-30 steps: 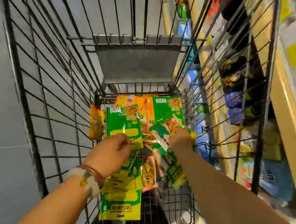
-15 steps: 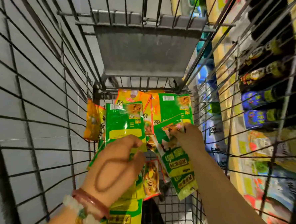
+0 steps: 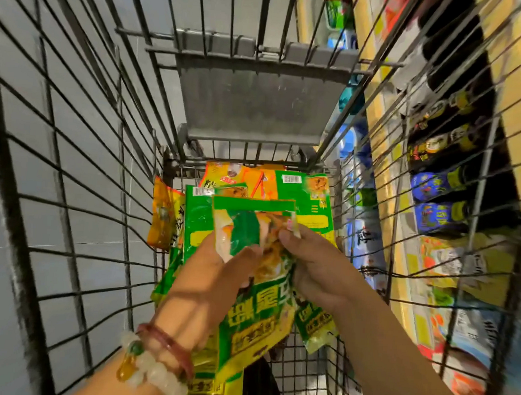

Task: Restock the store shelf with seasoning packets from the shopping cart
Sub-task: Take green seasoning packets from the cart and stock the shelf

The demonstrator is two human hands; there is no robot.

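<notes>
A green seasoning packet point(image 3: 256, 291) is pinched between left hand point(image 3: 208, 282) and right hand point(image 3: 315, 274), fingers curled on its edges, probably for stacking. More packets point(image 3: 308, 197) lie behind in the cart point(image 3: 72, 161); the shelf point(image 3: 437, 183) stands beyond.

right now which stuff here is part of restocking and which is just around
Part of the job: green packets held by left hand and right hand; packets in the cart; cart; shelf.

Just around: dark bottles; bracelets.
</notes>
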